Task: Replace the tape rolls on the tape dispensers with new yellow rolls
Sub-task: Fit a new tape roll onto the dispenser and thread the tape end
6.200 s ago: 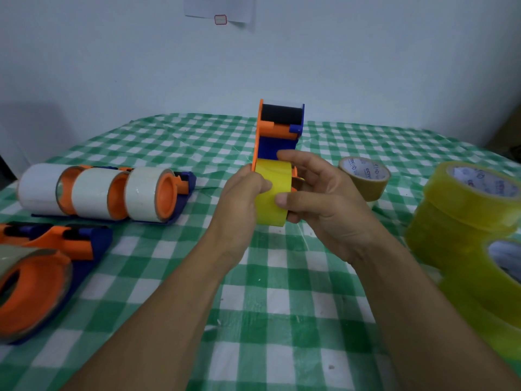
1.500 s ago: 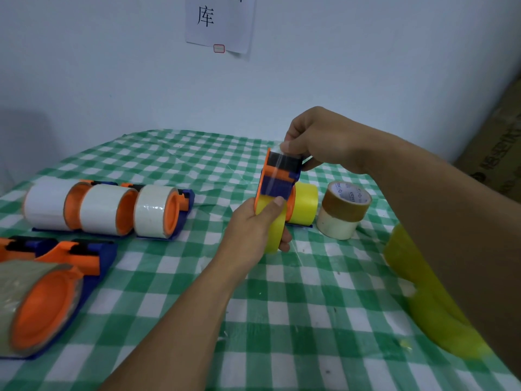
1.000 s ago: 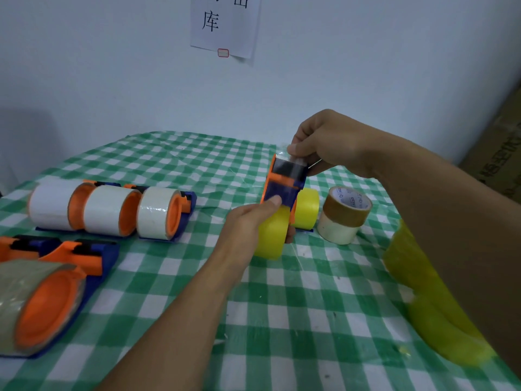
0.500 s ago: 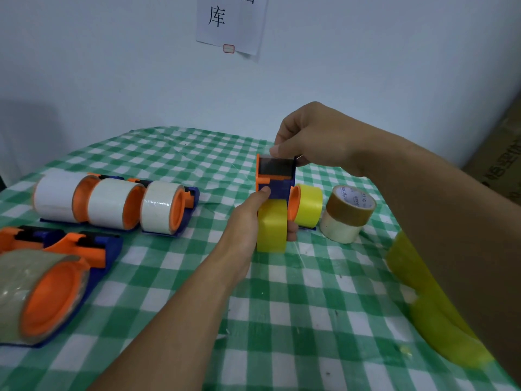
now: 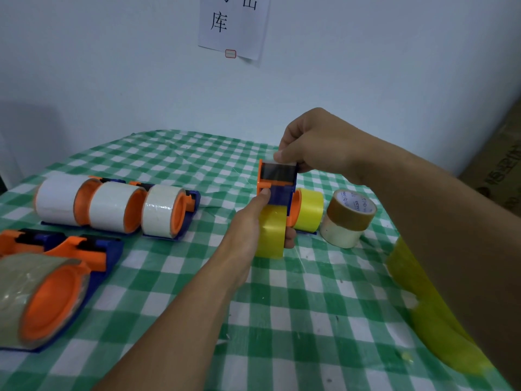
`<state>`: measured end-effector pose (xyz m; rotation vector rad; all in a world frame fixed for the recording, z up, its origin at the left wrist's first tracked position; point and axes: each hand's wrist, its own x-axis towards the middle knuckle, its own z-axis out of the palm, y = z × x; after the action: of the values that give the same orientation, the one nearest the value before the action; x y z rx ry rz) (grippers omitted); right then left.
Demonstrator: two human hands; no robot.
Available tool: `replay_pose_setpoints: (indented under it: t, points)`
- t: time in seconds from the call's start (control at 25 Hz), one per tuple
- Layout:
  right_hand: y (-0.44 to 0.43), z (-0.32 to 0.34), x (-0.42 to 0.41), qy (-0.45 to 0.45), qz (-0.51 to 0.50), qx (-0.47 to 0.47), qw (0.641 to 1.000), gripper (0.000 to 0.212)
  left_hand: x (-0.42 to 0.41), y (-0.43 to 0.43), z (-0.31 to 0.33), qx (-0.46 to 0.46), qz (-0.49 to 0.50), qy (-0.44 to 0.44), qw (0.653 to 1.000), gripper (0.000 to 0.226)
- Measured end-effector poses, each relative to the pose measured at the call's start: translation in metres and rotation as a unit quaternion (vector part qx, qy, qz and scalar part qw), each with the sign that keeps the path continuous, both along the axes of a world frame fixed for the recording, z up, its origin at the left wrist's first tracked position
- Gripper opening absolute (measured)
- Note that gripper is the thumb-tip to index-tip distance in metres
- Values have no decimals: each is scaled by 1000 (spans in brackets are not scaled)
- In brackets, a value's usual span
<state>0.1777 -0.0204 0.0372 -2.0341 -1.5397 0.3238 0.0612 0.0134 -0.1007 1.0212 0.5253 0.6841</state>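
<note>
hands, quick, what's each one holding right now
Left hand: closed, gripping the yellow roll on the dispenser.
Right hand: closed, pinching the tape end at the dispenser's top.

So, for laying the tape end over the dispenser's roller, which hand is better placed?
Right. The right hand pinches the tape end at the top of the tape dispenser, just above its black roller. The left hand grips the yellow roll mounted on it, steadying it, so it should probably stay put.

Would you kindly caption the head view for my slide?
Left hand grips a dispenser holding a yellow roll; right hand pinches the tape end at its top.
</note>
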Motion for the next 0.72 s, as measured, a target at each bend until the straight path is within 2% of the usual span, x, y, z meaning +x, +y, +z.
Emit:
replay_pose_setpoints:
  t: [0.28,0.72]
  points:
    - [5,-8,1,3,-1,26,1000,27,-1,0,0,17,11,41,999,46]
    - [4,-14,3,-33,8,32,999,21,1,2,-2,-22,-6,38,999,48]
